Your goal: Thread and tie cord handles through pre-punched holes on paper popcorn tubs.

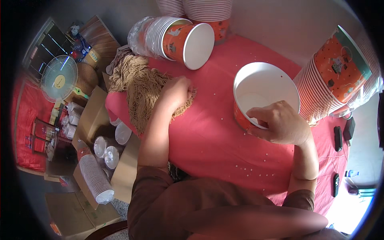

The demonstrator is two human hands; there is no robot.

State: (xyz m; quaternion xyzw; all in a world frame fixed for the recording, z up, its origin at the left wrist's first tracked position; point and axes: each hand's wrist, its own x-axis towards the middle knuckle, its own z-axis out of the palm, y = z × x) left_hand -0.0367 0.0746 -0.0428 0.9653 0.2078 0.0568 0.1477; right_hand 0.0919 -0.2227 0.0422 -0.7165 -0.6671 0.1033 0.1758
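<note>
A large paper bucket (pixel 239 114), white inside and orange outside, stands on the red-covered table with its mouth up. My right hand (pixel 280 122) pinches its near rim, fingers over the inside and thumb against the outer wall. A small dark hole shows in the bucket's far wall. To the left, a heap of tan cords (pixel 140 92) lies across the table. My left hand (pixel 176 94) rests at the heap's right edge with its fingers curled closed. What those fingers hold, if anything, is hidden.
Nested orange buckets (pixel 316 94) lean at the right, some cords hanging by them. More stacked buckets (pixel 198 46) lie and stand at the back. Small white bits dot the red cloth (pixel 216 140). Left of the table are a cardboard box (pixel 126 172) of wrapped cups and a fan (pixel 59 78).
</note>
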